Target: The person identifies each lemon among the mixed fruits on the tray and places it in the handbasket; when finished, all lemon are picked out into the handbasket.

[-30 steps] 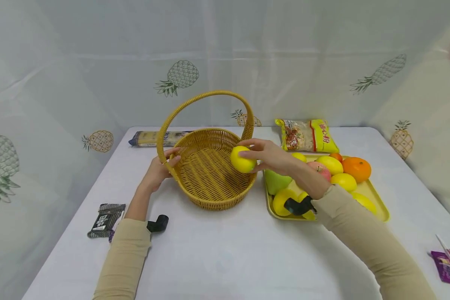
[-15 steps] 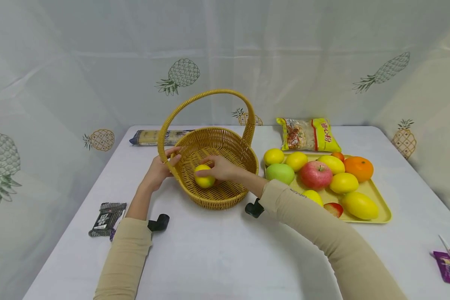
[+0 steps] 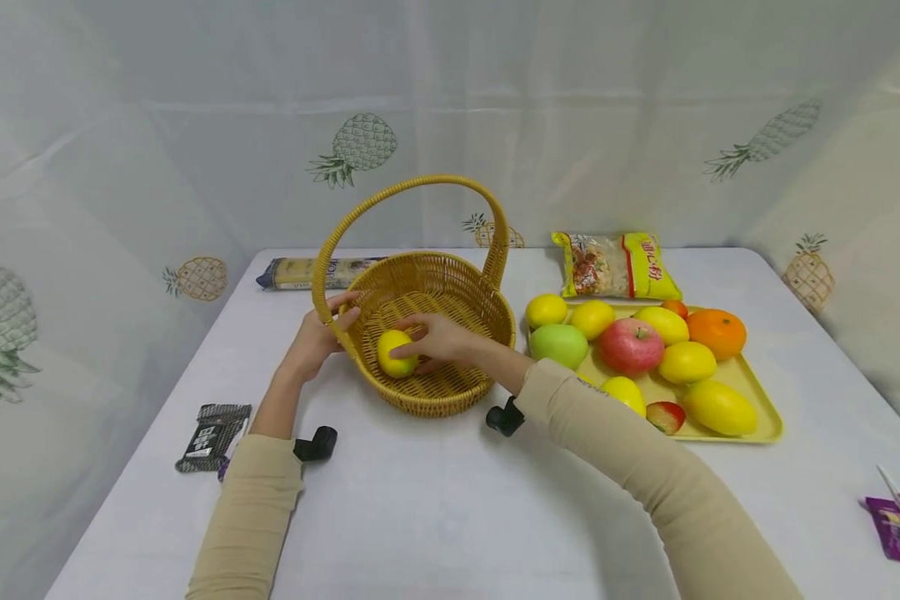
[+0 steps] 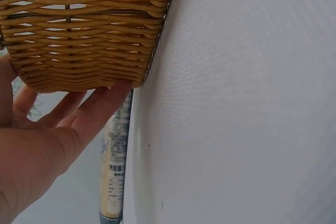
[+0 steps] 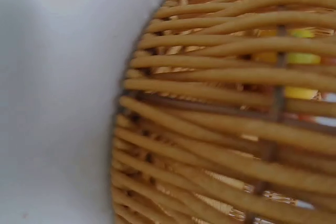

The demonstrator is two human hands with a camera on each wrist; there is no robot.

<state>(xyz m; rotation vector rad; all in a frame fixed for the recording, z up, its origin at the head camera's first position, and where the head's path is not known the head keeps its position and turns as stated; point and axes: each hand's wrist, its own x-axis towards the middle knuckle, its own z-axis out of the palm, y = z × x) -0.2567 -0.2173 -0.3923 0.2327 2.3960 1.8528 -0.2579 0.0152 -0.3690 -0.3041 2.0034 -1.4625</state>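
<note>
Inside the woven basket (image 3: 435, 405) with its tall arched handle, a yellow lemon (image 3: 390, 343) with a greenish tip lies near the left wall. My right hand (image 3: 448, 338) reaches over the basket and holds the lemon between thumb and fingers. At the basket's left side, my left hand (image 3: 312, 346) grips the rim by the handle's base. The left wrist view shows that hand's fingers (image 4: 97, 109) against the outside of the woven wall. Only the basket's weave (image 5: 226, 87) fills the right wrist view, with bits of yellow behind it; the right hand is out of sight there.
Right of the basket, a yellow tray (image 3: 767, 408) bears several lemons, a red apple (image 3: 632, 347), a green fruit (image 3: 559, 345) and an orange (image 3: 717, 333). Behind lie a yellow food packet (image 3: 615, 267) and a long noodle pack (image 3: 300, 275). Wrapped snacks (image 3: 212, 437) lie left.
My right hand has carried the lemon from the basket's right rim leftward and down into the basket. During the last half second, the lemon has shifted slightly left. My left hand keeps its place.
</note>
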